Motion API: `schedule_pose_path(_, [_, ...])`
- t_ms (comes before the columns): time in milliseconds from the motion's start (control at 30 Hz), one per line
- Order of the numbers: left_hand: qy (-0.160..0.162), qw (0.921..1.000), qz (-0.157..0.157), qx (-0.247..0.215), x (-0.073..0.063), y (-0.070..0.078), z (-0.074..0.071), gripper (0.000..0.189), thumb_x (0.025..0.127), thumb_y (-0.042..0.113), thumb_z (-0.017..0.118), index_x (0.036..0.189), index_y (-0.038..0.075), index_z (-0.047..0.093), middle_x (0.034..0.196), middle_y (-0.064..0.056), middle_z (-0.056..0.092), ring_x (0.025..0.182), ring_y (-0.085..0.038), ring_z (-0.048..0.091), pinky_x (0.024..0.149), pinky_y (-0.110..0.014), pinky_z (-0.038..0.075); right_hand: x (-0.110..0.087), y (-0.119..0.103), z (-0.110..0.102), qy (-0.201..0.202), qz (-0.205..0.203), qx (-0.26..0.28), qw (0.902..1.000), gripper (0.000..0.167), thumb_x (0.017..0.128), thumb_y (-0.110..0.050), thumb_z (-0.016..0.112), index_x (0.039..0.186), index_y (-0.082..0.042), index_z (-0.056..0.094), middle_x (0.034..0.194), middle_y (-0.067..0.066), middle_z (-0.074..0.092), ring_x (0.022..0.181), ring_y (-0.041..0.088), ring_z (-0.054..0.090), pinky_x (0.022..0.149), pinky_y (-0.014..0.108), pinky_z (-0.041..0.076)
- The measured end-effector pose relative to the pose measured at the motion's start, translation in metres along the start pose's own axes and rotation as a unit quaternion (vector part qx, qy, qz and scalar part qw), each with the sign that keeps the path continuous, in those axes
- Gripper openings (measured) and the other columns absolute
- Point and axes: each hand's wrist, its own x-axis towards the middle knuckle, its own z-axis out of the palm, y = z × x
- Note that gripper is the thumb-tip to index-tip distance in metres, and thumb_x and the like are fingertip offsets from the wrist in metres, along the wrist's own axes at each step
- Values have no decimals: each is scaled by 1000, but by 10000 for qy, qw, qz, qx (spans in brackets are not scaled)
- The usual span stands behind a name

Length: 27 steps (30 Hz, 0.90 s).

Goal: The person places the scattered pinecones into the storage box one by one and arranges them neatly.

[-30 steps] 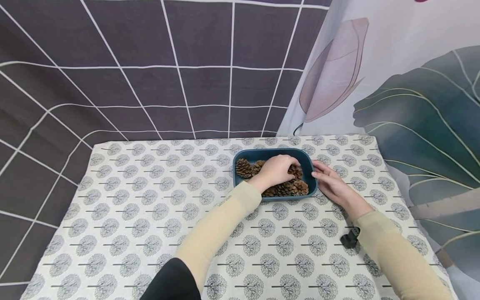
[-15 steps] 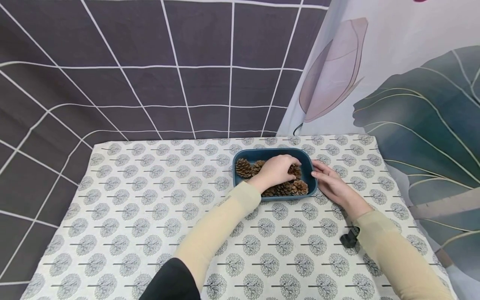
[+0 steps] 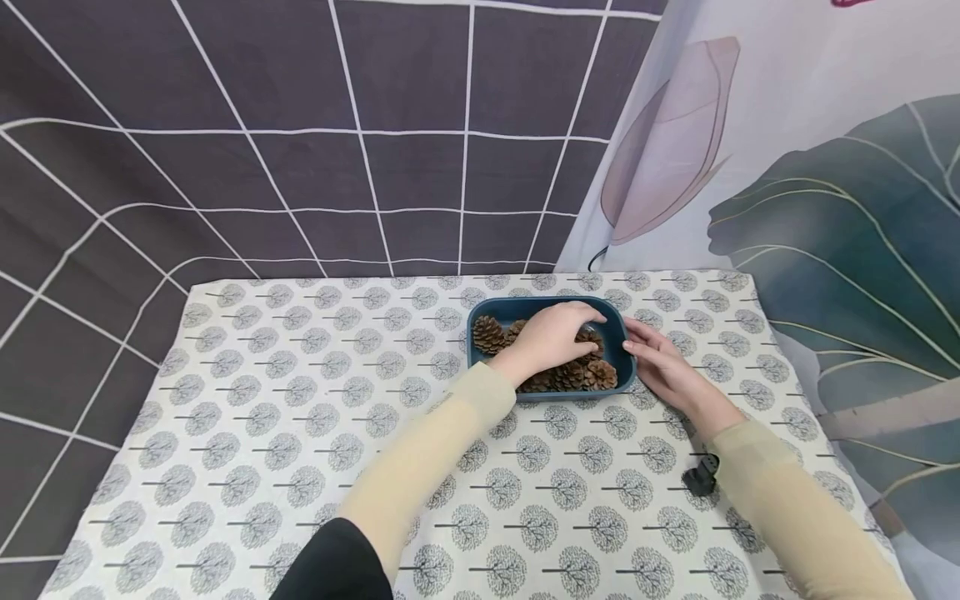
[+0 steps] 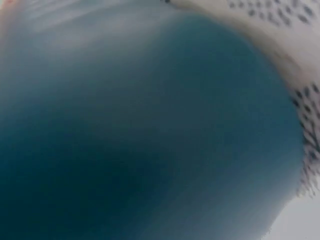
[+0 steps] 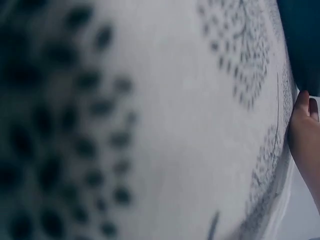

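Observation:
In the head view a dark blue rectangular container stands near the table's far side, with several brown pine cones in it. My left hand reaches into it from the left, thumb and fingers spread apart on either side of a pine cone at the right end. The palm and wrist hide the middle of the container. My right hand rests its fingertips against the container's right end, fingers nearly straight. Blurred blue container wall fills most of the left wrist view. The right wrist view catches my right hand beside the container.
A white cloth with grey tree prints covers the table. A small black device sits at my right wrist. Behind hang a dark curtain with white grid lines and a pale leaf-patterned curtain.
My left thumb and fingers have spread wider around the pine cone at the right end, and the hand has shifted slightly. The right hand and container look unchanged.

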Motion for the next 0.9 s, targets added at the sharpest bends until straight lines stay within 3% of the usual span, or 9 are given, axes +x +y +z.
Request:
schedule_pose_path(167, [162, 9996, -1, 225, -10, -8, -7, 53, 103, 37, 72, 151, 18, 60, 159, -2, 57, 149, -19, 53, 126, -35, 45, -1, -10, 8, 467, 297, -267, 9981, 57, 109, -10, 56, 162, -14, 36, 138, -16, 56, 122, 0, 62, 107, 12, 51])
schedule_pose_path(333, [274, 9981, 23, 550, -24, -20, -18, 58, 103, 44, 69, 154, 17, 57, 166, -8, 48, 155, -28, 46, 131, -44, 37, 2, -20, 14, 552, 163, -316, 9978, 65, 111, -13, 53, 168, -7, 22, 147, -14, 52, 127, 2, 61, 109, 14, 51])
schedule_pose_path(433, [319, 9971, 108, 688, -35, -30, -26, 60, 105, 45, 65, 155, 15, 54, 169, -11, 43, 157, -33, 41, 134, -47, 32, 5, -26, 18, 562, -101, -735, 9957, 63, 111, -12, 53, 166, -2, 23, 163, 10, 44, 134, 2, 56, 114, 13, 47])
schedule_pose_path(500, [365, 9960, 155, 795, -42, -38, -30, 61, 106, 46, 63, 156, 14, 53, 171, -13, 39, 159, -35, 38, 135, -48, 28, 6, -31, 21, 651, -269, -1240, 9898, 63, 111, -12, 53, 165, 1, 24, 169, 21, 33, 146, 11, 48, 119, 13, 41])
schedule_pose_path(567, [383, 9947, 153, 942, -50, -45, -33, 61, 108, 46, 59, 157, 12, 51, 172, -14, 36, 160, -35, 34, 137, -48, 23, 6, -37, 25, 817, -311, -1869, 9785, 63, 111, -15, 53, 165, 0, 25, 173, 26, 21, 155, 24, 39, 127, 22, 37])
schedule_pose_path(667, [421, 9923, 30, 1165, -62, -56, -36, 61, 110, 47, 54, 159, 12, 48, 175, -15, 30, 163, -35, 27, 138, -47, 17, 6, -43, 32, 1038, -357, -2507, 9618, 66, 110, -18, 54, 167, -2, 25, 174, 27, 21, 161, 45, 24, 135, 47, 27])
schedule_pose_path(733, [428, 9910, -59, 1268, -70, -64, -38, 62, 110, 48, 51, 161, 12, 45, 176, -15, 26, 165, -35, 22, 139, -47, 13, 5, -46, 36, 1140, -523, -2866, 9498, 66, 110, -18, 56, 166, -3, 26, 175, 25, 20, 161, 49, 21, 135, 61, 20])
schedule_pose_path(800, [461, 9899, -151, 1333, -79, -73, -40, 64, 110, 49, 50, 162, 13, 44, 177, -16, 22, 166, -36, 19, 139, -49, 10, 5, -47, 40, 1171, -798, -3164, 9380, 65, 108, -15, 58, 165, -1, 29, 175, 26, 20, 161, 50, 19, 133, 66, 17])
schedule_pose_path(900, [422, 9895, -347, 1338, -95, -84, -44, 66, 110, 51, 49, 165, 16, 39, 178, -16, 17, 166, -38, 13, 138, -54, 4, 5, -47, 49, 1265, -1223, -3894, 9041, 64, 105, -13, 62, 161, 1, 36, 173, 26, 22, 160, 51, 20, 130, 73, 18])
